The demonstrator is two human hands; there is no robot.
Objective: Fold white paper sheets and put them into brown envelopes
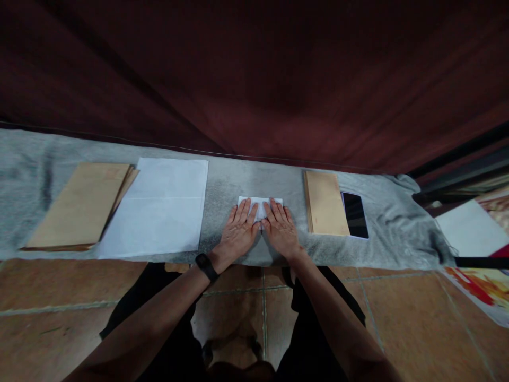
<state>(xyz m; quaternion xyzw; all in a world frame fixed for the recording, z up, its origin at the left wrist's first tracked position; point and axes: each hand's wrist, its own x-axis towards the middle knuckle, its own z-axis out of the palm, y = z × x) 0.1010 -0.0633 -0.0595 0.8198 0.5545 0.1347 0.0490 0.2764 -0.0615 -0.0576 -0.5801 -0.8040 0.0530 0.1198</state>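
A small folded white paper [259, 203] lies on the grey cloth [222, 185] in the middle of the surface. My left hand [238, 231] and my right hand [280, 228] rest flat on it side by side, fingers stretched out and pointing away from me, thumbs almost touching. Most of the paper is hidden under my palms; only its far edge shows. A black band [205, 266] is on my left wrist.
A stack of white sheets [159, 207] lies left of my hands, with a pile of brown envelopes [81, 207] beyond it. To the right lie more brown envelopes [326, 202] and a dark phone [354, 214]. Dark red curtain behind; tiled floor below; colourful papers [481, 254] far right.
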